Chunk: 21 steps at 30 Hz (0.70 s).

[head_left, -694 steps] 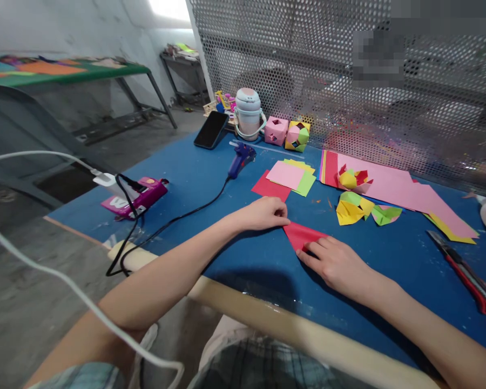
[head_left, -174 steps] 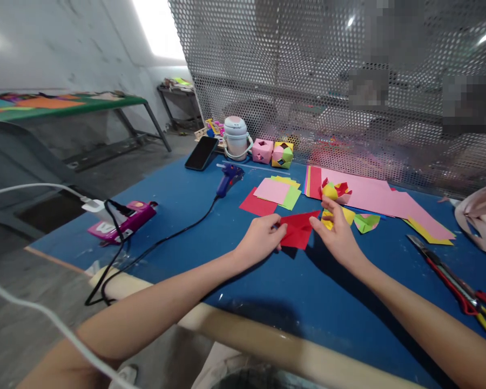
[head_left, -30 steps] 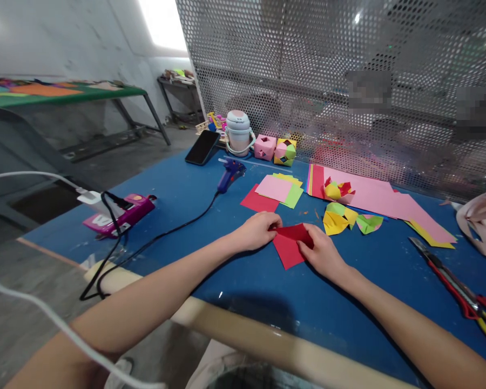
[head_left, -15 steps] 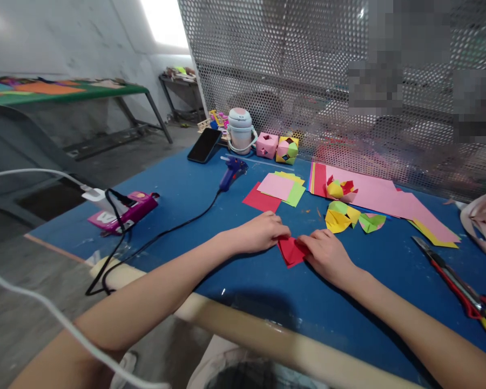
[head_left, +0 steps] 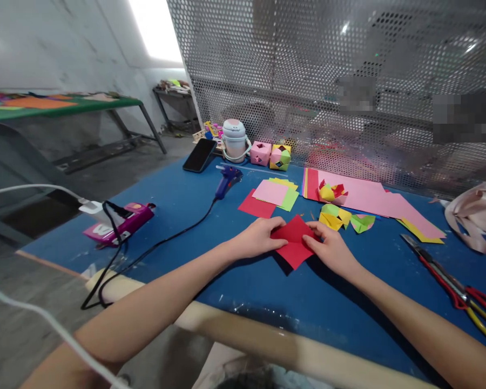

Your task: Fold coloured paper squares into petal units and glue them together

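A red paper square (head_left: 295, 254) with crease lines is held turned to a diamond just above the blue table. My left hand (head_left: 259, 237) pinches its left corner, thumb on top. On the opposite corner my right hand (head_left: 330, 246) grips the paper the same way. Beyond my left hand lies a small stack of loose sheets, with a pink sheet (head_left: 270, 192) on top and a red sheet (head_left: 256, 205) under it. Past my right hand sit a folded yellow-and-green paper piece (head_left: 334, 217) and a green-and-pink one (head_left: 362, 222).
A blue glue gun (head_left: 228, 182) trails its cord to a purple power strip (head_left: 121, 224). Scissors (head_left: 441, 273) lie at right. A phone (head_left: 200, 155), a white bottle (head_left: 234, 141), two paper cubes (head_left: 281, 158) and pink sheets (head_left: 364, 195) line the back, before a perforated metal panel (head_left: 235, 59).
The red paper, folded small before, is now opened out into a larger diamond and lifted a little. Both hands have shifted to its side corners. The view has tilted slightly.
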Each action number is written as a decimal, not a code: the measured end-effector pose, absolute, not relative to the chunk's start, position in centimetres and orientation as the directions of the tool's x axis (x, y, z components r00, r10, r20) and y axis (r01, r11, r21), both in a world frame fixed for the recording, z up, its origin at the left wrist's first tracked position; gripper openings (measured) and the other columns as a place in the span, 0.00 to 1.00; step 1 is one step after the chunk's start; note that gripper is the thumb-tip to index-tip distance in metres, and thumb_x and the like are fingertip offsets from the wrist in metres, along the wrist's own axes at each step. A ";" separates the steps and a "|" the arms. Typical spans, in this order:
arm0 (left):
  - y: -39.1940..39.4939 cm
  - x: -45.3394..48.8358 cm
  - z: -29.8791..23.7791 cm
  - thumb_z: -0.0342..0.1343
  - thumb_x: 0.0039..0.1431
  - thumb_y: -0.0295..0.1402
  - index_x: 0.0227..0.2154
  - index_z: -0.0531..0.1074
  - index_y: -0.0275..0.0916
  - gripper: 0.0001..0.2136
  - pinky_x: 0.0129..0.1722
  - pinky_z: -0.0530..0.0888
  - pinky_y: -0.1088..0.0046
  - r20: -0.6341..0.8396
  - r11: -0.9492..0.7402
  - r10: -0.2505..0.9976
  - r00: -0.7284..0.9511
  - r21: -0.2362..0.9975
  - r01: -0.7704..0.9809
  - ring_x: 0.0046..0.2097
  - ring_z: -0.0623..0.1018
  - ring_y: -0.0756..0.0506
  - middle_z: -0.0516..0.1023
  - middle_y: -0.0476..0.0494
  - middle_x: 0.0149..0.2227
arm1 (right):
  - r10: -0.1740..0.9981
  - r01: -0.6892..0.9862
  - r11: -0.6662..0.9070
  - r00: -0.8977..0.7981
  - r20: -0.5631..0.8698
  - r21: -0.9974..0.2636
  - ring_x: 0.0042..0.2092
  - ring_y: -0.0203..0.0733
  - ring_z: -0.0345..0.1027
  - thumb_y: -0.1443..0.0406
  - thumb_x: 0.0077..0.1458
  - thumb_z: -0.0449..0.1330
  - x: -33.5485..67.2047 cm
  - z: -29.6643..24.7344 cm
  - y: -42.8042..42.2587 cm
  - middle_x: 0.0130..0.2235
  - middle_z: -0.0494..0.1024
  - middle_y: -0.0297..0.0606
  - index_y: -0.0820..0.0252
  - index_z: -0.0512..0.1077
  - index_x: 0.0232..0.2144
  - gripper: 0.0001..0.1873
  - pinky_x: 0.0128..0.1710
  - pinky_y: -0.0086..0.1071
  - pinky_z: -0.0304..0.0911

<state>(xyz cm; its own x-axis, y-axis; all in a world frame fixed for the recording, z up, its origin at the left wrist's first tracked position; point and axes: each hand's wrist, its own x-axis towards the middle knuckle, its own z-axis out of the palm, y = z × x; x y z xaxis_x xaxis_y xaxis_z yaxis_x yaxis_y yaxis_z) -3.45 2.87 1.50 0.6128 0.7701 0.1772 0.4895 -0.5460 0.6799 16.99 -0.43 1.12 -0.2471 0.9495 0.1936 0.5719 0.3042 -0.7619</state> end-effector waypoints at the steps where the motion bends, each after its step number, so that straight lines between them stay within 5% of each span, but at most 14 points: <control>1: 2.7 -3.4 1.6 0.54 0.50 0.32 0.32 0.67 0.37 0.06 0.29 0.64 0.76 0.171 -0.514 0.787 0.593 0.714 0.475 0.31 0.71 0.49 0.72 0.51 0.29 | 0.958 0.529 0.271 -0.231 0.171 -0.804 0.31 0.38 0.69 0.64 0.53 0.53 16.8 1.3 -0.4 0.33 0.76 0.35 0.59 0.68 0.40 0.11 0.30 0.30 0.63; 9: 1.9 -2.7 1.9 0.57 0.45 0.29 0.34 0.65 0.36 0.11 0.28 0.66 0.77 0.034 -0.195 0.822 0.569 0.955 0.224 0.31 0.72 0.50 0.73 0.51 0.31 | 0.954 0.488 0.296 -0.181 0.237 -0.821 0.34 0.40 0.70 0.64 0.52 0.54 16.3 1.2 -0.6 0.36 0.76 0.37 0.59 0.68 0.39 0.12 0.32 0.33 0.65; 16: 1.8 -1.7 1.2 0.58 0.46 0.29 0.32 0.69 0.33 0.09 0.30 0.69 0.75 -0.013 0.007 0.893 0.450 1.000 0.015 0.31 0.74 0.49 0.75 0.46 0.30 | 0.919 0.509 0.393 -0.214 0.330 -0.766 0.42 0.41 0.69 0.66 0.51 0.56 15.6 1.8 -1.7 0.41 0.75 0.38 0.58 0.67 0.42 0.14 0.41 0.35 0.65; 21: 1.4 -1.3 1.2 0.58 0.46 0.27 0.35 0.69 0.34 0.11 0.36 0.71 0.73 0.011 0.063 0.920 0.392 0.983 -0.174 0.35 0.76 0.48 0.77 0.45 0.34 | 0.933 0.368 0.316 0.046 0.356 -0.875 0.37 0.41 0.69 0.62 0.47 0.59 15.6 1.0 -1.6 0.36 0.74 0.38 0.60 0.63 0.45 0.20 0.35 0.34 0.66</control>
